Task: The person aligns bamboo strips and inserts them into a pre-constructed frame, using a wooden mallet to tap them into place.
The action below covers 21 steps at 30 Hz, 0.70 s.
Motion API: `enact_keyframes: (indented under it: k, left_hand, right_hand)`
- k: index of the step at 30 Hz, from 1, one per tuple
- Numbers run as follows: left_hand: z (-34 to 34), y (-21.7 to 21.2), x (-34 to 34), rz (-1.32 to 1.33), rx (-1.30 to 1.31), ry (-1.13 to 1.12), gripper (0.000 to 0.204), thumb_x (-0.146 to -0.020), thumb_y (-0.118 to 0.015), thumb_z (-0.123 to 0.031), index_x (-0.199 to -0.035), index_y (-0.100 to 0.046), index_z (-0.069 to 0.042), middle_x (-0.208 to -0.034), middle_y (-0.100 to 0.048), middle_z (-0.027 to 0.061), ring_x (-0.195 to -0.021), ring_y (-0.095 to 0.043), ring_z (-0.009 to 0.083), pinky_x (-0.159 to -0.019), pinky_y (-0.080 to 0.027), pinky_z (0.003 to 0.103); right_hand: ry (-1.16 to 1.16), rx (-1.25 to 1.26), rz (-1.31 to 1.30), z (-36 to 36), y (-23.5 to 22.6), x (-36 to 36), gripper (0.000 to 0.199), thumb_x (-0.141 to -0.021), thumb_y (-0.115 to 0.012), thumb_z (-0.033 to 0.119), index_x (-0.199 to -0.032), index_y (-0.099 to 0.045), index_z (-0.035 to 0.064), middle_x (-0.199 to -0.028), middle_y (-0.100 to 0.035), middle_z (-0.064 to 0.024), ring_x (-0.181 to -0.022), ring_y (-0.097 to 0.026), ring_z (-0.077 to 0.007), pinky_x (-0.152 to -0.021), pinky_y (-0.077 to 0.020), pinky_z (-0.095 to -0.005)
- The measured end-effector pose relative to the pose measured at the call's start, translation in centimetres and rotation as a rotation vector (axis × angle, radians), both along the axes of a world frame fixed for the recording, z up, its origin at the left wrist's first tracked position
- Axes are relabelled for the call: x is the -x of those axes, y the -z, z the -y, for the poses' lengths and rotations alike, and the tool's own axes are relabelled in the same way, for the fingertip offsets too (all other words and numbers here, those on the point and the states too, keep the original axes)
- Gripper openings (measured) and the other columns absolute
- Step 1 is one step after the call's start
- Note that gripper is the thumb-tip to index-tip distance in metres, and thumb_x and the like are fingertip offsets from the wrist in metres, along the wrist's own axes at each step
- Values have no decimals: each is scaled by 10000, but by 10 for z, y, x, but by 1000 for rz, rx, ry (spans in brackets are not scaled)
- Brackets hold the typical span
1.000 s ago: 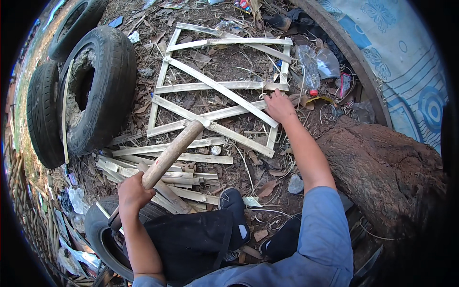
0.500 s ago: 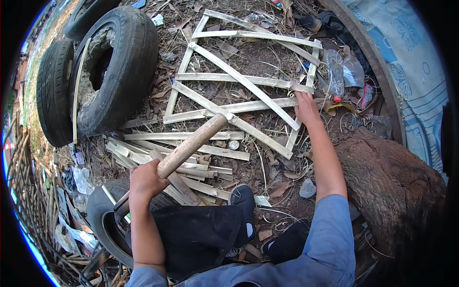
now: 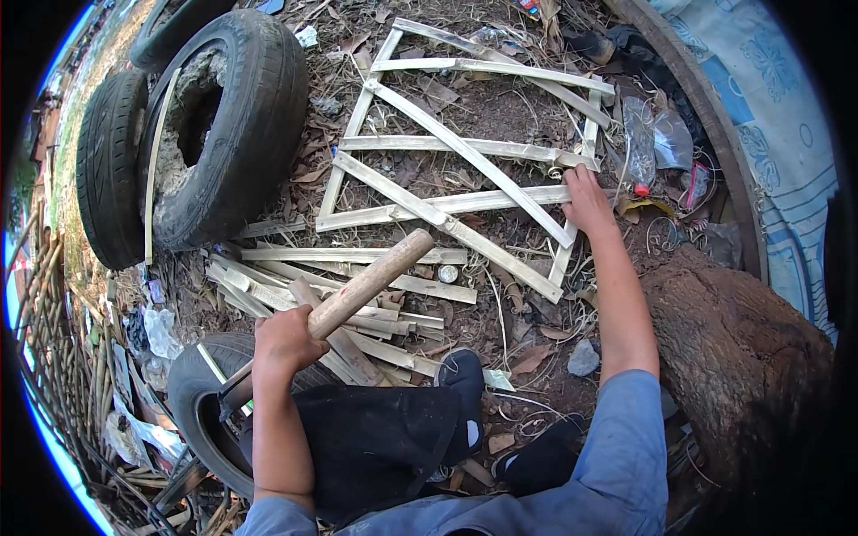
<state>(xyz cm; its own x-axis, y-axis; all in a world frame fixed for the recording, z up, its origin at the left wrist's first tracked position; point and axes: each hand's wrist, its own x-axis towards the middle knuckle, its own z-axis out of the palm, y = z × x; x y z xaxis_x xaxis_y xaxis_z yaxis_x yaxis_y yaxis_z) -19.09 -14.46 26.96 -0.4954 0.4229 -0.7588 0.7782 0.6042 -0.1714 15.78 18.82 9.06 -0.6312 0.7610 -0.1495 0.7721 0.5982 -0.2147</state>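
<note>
Frame [image 3: 433,213] lies flat on the dirt ahead of the person: light wood slats crossed over two side rails, tires [image 3: 277,134] off to the left, trunk [image 3: 733,348] to the right, spare-slat pile [image 3: 366,257] just nearer the body. Right hand [image 3: 590,204] is at the right rail [image 3: 592,125], fingers at the right end of the second-nearest cross slat [image 3: 500,198], close to where the next slat out meets that rail. Fingertips partly hidden, so can't tell if it's a pinch or just a press. Left hand [image 3: 290,341] has a full fist round the tool [image 3: 371,279], thick wooden end pointing forward over the pile, thinner dark part running back past the wrist. Tool looks clear of the frame; exact gap can't be told. My read: step in hand is setting or steadying that slat end at the rail, tool parked. Next move calls for a light, steady hold there so the loose-looking crossings don't skew, and for keeping the tool off the slats until the end sits right.
</note>
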Motion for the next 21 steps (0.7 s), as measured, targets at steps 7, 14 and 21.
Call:
enact_keyframes:
  k: [7, 14, 21]
  left_hand:
    - [-4, -4, 0, 1, -42, 21, 475, -649, -754, -278, -1076, -675, -85, -992, -708, 179, -964, -669, 355, -892, -512, 433]
    - [-2, 0, -3, 21, -34, 2, 444, -664, -752, -292, -1064, -682, -114, -978, -720, 139, -1003, -668, 307, -993, -424, 472]
    - [1, 0, -1, 30, -24, 10, 490, -666, -771, -320, -1101, -673, -118, -999, -720, 134, -1012, -668, 303, -1021, -393, 519]
  right_hand:
    - [113, 82, -58, 4, -17, -6, 516, -634, -830, 239, -1049, -627, 9, -1120, -530, -172, -1121, -547, -365, -955, -492, -439]
    - [100, 192, -117, 4, -17, -23, 459, -628, -809, 248, -974, -672, -20, -1153, -561, -178, -1144, -545, -347, -989, -471, -421]
    - [99, 196, -235, 9, -11, -35, 287, -674, -719, 140, -919, -728, -10, -1214, -594, -203, -1152, -565, -359, -1033, -442, -397]
